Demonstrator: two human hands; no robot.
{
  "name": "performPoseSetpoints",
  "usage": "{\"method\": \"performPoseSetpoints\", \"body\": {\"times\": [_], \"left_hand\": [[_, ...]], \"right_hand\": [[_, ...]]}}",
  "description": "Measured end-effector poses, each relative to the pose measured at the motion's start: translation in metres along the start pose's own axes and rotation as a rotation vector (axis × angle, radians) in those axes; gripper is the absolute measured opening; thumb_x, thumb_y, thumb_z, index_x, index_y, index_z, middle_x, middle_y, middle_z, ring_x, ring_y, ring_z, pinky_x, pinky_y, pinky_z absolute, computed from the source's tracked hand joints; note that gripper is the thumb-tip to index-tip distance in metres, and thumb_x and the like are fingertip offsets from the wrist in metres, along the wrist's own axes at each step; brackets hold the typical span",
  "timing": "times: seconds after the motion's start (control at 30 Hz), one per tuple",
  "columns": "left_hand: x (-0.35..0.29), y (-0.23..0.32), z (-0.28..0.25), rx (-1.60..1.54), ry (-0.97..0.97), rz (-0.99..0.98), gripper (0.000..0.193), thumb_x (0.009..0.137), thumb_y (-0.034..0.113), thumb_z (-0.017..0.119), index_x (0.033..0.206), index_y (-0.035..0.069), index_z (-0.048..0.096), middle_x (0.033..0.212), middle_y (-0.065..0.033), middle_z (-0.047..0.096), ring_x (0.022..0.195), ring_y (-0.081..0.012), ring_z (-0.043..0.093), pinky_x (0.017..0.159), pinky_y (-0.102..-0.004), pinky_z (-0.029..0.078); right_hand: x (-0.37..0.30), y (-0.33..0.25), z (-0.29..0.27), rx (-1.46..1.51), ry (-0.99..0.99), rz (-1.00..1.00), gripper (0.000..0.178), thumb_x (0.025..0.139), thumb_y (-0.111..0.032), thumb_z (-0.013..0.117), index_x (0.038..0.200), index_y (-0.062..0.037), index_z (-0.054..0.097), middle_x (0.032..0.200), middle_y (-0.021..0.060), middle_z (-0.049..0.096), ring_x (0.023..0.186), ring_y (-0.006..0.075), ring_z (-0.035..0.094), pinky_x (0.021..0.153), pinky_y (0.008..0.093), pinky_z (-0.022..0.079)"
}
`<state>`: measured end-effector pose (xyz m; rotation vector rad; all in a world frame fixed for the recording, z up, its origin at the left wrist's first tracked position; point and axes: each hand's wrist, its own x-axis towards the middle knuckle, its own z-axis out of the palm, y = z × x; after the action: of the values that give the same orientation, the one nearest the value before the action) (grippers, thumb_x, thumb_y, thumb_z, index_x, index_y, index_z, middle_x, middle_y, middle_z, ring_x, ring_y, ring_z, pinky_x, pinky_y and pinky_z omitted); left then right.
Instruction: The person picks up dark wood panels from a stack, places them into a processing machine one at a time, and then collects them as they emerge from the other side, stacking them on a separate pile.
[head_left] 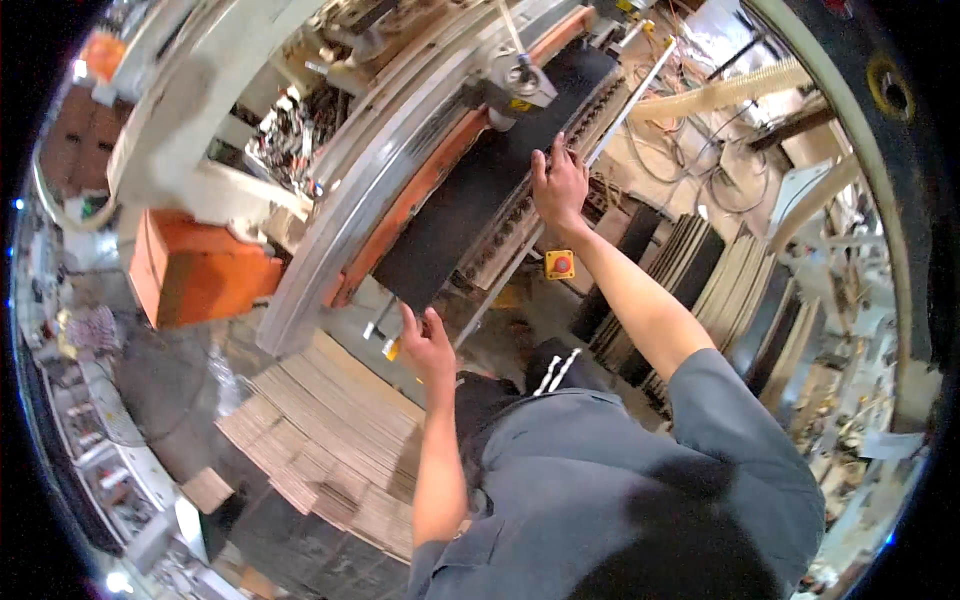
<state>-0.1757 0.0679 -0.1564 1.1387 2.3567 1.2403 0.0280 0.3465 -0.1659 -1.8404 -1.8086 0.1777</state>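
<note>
A long black board (455, 205) lies on the bed of an edge machine, beside an orange-edged rail (400, 225). My left hand (428, 350) is at the board's near end, index finger and thumb apart at its corner. Whether those fingertips press on the board is hard to tell. Farther along, my right hand (560, 190) reaches to the board's right long edge, fingers extended and spread, with nothing gripped. A grey machine head (515, 85) stands over the board's far part.
A red button on a yellow box (560, 265) sits below my right forearm. Stacked boards (690, 265) stand at the right, and a low pile of brown panels (330, 430) lies at the lower left. An orange housing (195, 270) is at the left. Cables (715, 165) cross the floor.
</note>
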Motion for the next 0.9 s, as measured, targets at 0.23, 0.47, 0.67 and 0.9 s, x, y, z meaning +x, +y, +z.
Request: {"method": "performPoseSetpoints", "body": {"times": [0.23, 0.47, 0.67, 0.9], "left_hand": [[0.007, 0.011, -0.007, -0.063, -0.136, -0.089, 0.060, 0.104, 0.025, 0.067, 0.151, -0.008, 0.050, 0.078, -0.0078, 0.066, 0.063, -0.0119, 0.058, 0.054, -0.0304, 0.047], [-0.001, 0.020, -0.006, -0.025, -0.075, -0.110, 0.060, 0.103, 0.022, 0.065, 0.148, -0.013, 0.048, 0.065, -0.0110, 0.065, 0.061, -0.0143, 0.062, 0.060, -0.0316, 0.049], [0.001, 0.013, -0.006, 0.012, -0.107, -0.098, 0.065, 0.103, 0.029, 0.069, 0.153, -0.006, 0.047, 0.071, -0.0050, 0.064, 0.061, -0.0120, 0.062, 0.058, -0.0300, 0.049], [-0.002, 0.005, -0.002, -0.009, -0.053, -0.073, 0.065, 0.100, 0.031, 0.072, 0.148, -0.009, 0.052, 0.066, -0.0042, 0.063, 0.058, -0.0109, 0.059, 0.057, -0.0298, 0.047]], "right_hand": [[0.002, -0.004, -0.018, 0.100, -0.048, 0.091, 0.069, 0.108, -0.049, 0.044, 0.157, 0.0004, 0.040, 0.135, 0.0225, 0.064, 0.135, 0.0390, 0.052, 0.115, 0.0472, 0.038], [-0.002, -0.008, -0.022, 0.121, -0.059, 0.037, 0.072, 0.108, -0.046, 0.045, 0.158, 0.0061, 0.036, 0.137, 0.0204, 0.063, 0.135, 0.0359, 0.051, 0.117, 0.0471, 0.035], [0.002, -0.005, -0.019, 0.133, -0.001, 0.018, 0.068, 0.108, -0.044, 0.047, 0.153, 0.0066, 0.042, 0.133, 0.0196, 0.065, 0.132, 0.0356, 0.052, 0.115, 0.0462, 0.037], [0.000, -0.006, -0.015, 0.094, -0.015, 0.002, 0.069, 0.109, -0.046, 0.044, 0.155, 0.0055, 0.041, 0.132, 0.0203, 0.065, 0.133, 0.0361, 0.052, 0.115, 0.0457, 0.037]]}}
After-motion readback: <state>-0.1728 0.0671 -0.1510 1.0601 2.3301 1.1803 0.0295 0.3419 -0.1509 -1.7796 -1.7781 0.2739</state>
